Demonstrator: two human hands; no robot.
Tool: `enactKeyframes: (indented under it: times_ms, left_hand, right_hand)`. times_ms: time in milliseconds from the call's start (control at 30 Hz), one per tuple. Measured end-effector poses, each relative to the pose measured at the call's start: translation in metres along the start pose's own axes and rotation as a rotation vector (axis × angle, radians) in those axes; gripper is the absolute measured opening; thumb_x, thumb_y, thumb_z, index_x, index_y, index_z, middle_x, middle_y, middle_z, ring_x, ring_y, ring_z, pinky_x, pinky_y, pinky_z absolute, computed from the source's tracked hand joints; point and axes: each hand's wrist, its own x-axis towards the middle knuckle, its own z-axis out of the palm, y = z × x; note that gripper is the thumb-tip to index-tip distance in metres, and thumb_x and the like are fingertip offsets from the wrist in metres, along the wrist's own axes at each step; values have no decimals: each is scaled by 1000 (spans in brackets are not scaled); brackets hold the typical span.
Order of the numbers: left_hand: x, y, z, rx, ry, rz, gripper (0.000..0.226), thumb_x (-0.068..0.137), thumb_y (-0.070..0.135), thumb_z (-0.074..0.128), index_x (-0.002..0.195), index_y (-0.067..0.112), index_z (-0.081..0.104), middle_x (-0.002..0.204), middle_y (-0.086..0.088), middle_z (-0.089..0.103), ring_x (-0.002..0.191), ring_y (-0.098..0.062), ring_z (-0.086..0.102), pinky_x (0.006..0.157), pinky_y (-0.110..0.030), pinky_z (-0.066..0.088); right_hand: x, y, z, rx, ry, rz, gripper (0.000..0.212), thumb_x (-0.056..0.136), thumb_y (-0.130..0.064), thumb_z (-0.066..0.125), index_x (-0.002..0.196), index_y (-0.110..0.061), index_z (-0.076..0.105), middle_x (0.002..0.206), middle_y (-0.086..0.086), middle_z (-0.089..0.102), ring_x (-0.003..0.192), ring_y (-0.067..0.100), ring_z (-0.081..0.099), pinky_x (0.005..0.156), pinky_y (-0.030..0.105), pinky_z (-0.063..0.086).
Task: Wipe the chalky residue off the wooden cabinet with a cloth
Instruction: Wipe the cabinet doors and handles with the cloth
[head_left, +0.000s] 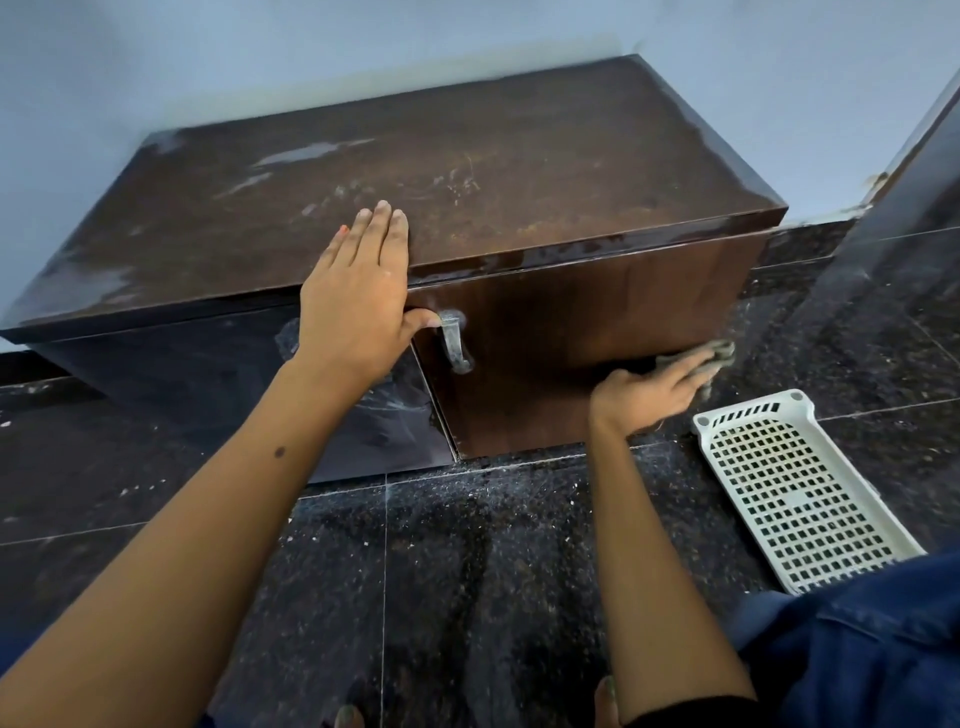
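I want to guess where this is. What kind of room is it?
Probably a room in a home: a low wooden cabinet against a plain wall, a dark polished stone floor, and a white plastic basket on it.

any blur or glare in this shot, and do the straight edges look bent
Head view: the right hand and cloth are motion-smeared; the left hand is sharp; pale glare sheens the cabinet top; wide-angle bowing curves its edges.

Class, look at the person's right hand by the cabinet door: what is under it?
Under the right hand lies a grey cloth, pressed against the lower right corner of the cabinet door. Only its edge shows past the fingers; the rest is covered.
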Motion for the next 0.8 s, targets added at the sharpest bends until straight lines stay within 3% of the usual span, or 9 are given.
enactKeyframes:
  times_ms: [133,200,267,300,367,433,533,633,800]
  left_hand:
    - [1,-1,1,0,10,4,92,83,50,59,148,4,12,157,-14,13,145,-26,11,117,-34,7]
    - [1,-1,1,5,12,8,93,84,51,58,148,4,12,157,-14,13,145,-26,11,117,-33,7]
    - [0,-2,1,8,15,11,92,84,50,58,148,3,11,157,-14,12,145,-26,10,117,-33,7]
    - [0,-1,2,9,16,14,92,84,50,58,148,4,11,157,-14,12,145,-26,10,117,-33,6]
    - [0,-2,2,6,21,13,92,85,50,57,149,4,10,157,-13,11,145,-25,9,117,-33,6]
    - [0,-1,2,2,22,11,92,85,50,57,149,4,10,157,-13,11,145,-25,9,117,-33,5]
    - [0,0,2,-1,20,9,92,85,50,58,149,4,9,157,-13,10,145,-25,9,117,-32,4]
    - [0,-1,2,1,11,4,92,85,48,58,149,4,7,157,-14,9,146,-25,8,117,-33,4]
    - [0,-3,1,-13,-14,12,87,89,35,59,149,3,4,157,-14,6,146,-26,6,117,-33,3]
  right_hand:
    - [2,48,6,-116,-291,427,74,82,5,46,148,-2,14,155,18,16,136,33,29,111,33,23]
    - [0,56,6,-17,-384,660,60,88,2,42,144,-8,26,146,14,36,113,31,52,91,38,47]
    - [-2,47,5,52,-345,732,52,89,3,37,139,-12,36,133,13,50,80,21,59,60,29,50]
    - [-3,37,6,95,-295,735,56,88,4,36,141,-13,35,134,12,50,81,19,58,60,24,49]
    - [-7,10,7,137,-182,555,68,83,8,37,147,-10,26,149,14,35,111,23,51,94,23,45]
    - [-15,-25,3,93,-48,253,74,75,14,40,146,-1,25,154,16,22,134,28,34,112,23,22]
    - [-38,-75,-7,183,55,-90,75,68,18,36,142,4,32,151,20,27,136,34,31,113,28,18]
    - [-76,-98,-9,267,-48,-318,81,63,18,33,143,1,31,152,19,23,138,34,25,118,39,15]
    - [-127,-77,-2,109,-254,-764,67,73,15,41,138,-2,42,149,15,29,136,27,27,116,35,17]
